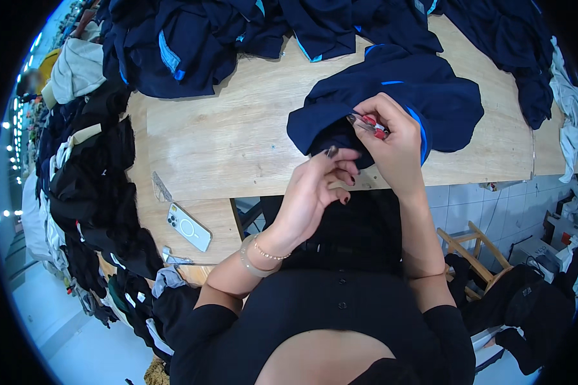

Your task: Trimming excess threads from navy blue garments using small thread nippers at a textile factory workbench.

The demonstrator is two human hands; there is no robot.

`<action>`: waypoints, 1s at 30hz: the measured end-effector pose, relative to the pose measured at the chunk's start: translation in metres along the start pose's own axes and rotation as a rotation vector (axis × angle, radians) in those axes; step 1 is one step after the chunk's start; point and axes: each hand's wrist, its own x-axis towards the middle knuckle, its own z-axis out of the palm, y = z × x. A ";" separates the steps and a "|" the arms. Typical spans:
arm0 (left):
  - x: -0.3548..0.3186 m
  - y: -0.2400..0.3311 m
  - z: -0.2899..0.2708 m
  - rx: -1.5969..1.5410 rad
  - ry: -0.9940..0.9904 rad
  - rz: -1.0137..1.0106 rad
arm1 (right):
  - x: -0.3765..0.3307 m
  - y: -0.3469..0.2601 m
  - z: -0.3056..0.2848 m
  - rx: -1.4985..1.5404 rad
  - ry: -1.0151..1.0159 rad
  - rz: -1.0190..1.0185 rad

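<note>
Right hand (395, 138): closed on small red-handled snips (369, 124), blades at the garment's fold.
Left hand (315, 189): fingers pinched narrow near the hem, apparently on a thread; contents too small to confirm.
Garment (424, 96): navy with blue trim, bunched at table's near edge, 1 o'clock from the hands.
Progress: judged mid-trim; navy pile (192, 38) at 11 o'clock, finished or pending not determinable.
Table (237, 135): pale wood; phone (189, 226) at 9 o'clock.
Room: dark clothing heaped along left edge; tiled floor, wooden stool (475, 247) at 4 o'clock.
</note>
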 end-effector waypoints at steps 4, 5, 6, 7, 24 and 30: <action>0.021 -0.006 -0.008 -0.358 0.147 0.035 | -0.008 -0.011 -0.005 -0.038 -0.012 -0.027; 0.025 -0.004 -0.009 -0.382 0.174 0.120 | -0.012 -0.014 -0.008 -0.038 -0.014 -0.027; 0.026 0.000 -0.009 -0.384 0.191 0.177 | -0.015 -0.018 -0.012 -0.065 -0.015 -0.001; 0.025 0.004 -0.010 -0.384 0.207 0.235 | -0.019 -0.020 -0.015 -0.090 -0.015 0.026; 0.011 0.011 0.022 -0.135 -0.043 0.534 | 0.002 -0.042 -0.015 -0.165 0.050 -0.324; 0.007 0.018 0.019 -0.197 -0.015 0.419 | -0.004 -0.048 -0.025 0.463 -0.012 0.244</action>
